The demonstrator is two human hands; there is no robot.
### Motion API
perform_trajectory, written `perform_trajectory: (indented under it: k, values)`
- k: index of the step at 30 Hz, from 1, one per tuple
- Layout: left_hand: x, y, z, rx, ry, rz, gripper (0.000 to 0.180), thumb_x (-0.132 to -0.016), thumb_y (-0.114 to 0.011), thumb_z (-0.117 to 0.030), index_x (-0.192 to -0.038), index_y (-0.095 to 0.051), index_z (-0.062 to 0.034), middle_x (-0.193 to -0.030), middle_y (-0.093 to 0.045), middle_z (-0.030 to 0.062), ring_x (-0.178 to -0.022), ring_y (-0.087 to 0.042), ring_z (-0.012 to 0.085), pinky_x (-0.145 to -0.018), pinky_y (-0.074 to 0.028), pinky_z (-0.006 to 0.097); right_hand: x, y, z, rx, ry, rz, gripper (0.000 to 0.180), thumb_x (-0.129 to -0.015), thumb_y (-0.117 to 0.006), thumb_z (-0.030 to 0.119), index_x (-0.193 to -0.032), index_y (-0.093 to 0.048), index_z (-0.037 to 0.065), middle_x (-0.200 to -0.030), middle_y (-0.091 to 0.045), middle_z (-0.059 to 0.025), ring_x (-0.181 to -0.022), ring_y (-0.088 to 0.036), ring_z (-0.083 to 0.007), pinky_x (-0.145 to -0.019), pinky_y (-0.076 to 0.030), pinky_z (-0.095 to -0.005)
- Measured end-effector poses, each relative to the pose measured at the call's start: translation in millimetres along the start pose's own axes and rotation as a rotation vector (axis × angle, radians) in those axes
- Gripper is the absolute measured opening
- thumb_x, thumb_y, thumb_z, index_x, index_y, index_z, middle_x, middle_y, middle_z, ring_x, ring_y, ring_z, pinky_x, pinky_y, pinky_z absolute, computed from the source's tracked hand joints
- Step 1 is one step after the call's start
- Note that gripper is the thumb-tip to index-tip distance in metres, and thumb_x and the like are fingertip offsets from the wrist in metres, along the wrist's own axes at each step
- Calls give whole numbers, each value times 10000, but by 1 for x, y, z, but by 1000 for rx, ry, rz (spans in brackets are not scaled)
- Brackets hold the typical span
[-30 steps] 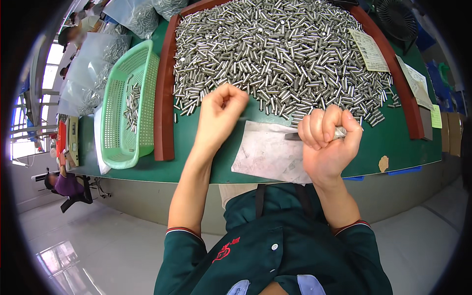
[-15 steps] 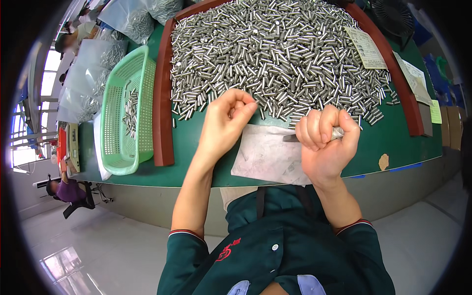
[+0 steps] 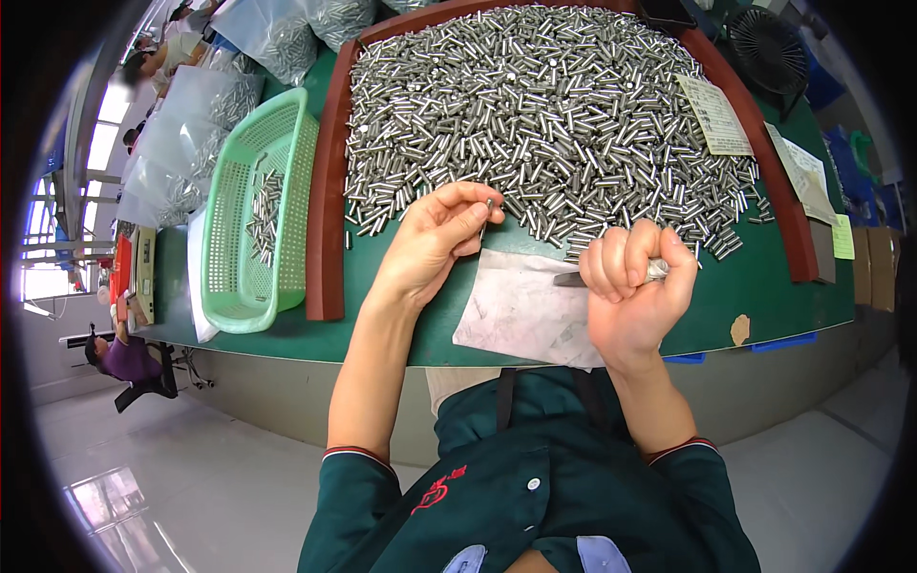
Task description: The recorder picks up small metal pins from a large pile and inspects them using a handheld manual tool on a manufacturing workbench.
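Note:
My left hand (image 3: 435,239) pinches a small steel pin (image 3: 489,204) between thumb and fingertips, at the near edge of a wide heap of steel pins (image 3: 535,115). My right hand (image 3: 635,296) is closed round a knife-like tool (image 3: 567,280). Its flat grey blade points left out of the fist, and the pale wrapped end of its handle shows beside the thumb. Beneath and between both hands lies a stained whitish sheet (image 3: 521,310) on the green tabletop. Whether it is cloth or paper I cannot tell.
Red-brown rails (image 3: 328,239) border the heap. To the left stands a green plastic basket (image 3: 304,191) with some pins, near clear bags of pins (image 3: 172,143) and a scale (image 3: 143,277). Paper slips (image 3: 716,115) and a black fan (image 3: 766,48) are at right. Other people sit far left.
The left hand has turned and now shows a pin in its fingertips. The right hand keeps its grip on the tool. The whole view has shifted slightly.

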State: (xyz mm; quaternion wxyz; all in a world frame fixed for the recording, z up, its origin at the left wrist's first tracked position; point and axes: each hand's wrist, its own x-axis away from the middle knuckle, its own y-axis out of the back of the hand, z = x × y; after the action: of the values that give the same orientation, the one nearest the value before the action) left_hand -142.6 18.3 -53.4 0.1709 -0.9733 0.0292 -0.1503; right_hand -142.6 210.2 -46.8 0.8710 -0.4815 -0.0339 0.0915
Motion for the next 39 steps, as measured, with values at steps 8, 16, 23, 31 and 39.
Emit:
perform_trajectory:
  k: [8, 16, 23, 31, 39]
  values:
    - [2, -2, 1, 16, 9, 18, 155, -854, -474, -66, -974, -539, 6, -827, -561, 61, -541, -357, 24, -482, -298, 155, 3, 1, 0, 10, -3, -5, 375, -837, -277, 280, -506, -283, 104, -422, -245, 18, -399, -176, -78, -408, -172, -239]
    - [29, -22, -5, -348, -89, -69, 106, -801, -557, -72, -870, -549, 9, -754, -566, 9, -616, -448, 40, -533, -353, 177, 1, 1, 0, -23, 5, 8, 386, -838, -291, 292, -501, -292, 104, -412, -246, 20, -385, -173, -80, -402, -171, -242]
    - [57, -51, 14, -1169, -403, -44, 106, -695, -580, 7, -731, -480, 2, -629, -487, 114, -581, -485, 284, -531, -384, 360, -2, 2, -2, -41, -133, 148, 396, -840, -292, 290, -498, -307, 92, -405, -258, 15, -378, -167, -76, -386, -167, -234]
    - [56, -51, 30, -1131, -380, -154, 89, -666, -616, 12, -694, -532, -1, -567, -476, 93, -502, -464, 233, -486, -372, 326, 2, 1, -6, 63, -195, 211, 395, -842, -268, 281, -491, -289, 101, -406, -256, 21, -373, -168, -83, -394, -176, -244]
    - [57, -51, 33, -1129, -381, -211, 71, -650, -632, 11, -683, -569, 5, -549, -472, 81, -465, -439, 201, -454, -358, 302, 2, 2, -13, 26, -157, 211, 362, -839, -306, 219, -508, -312, 73, -429, -258, 20, -385, -195, -56, -379, -154, -222]
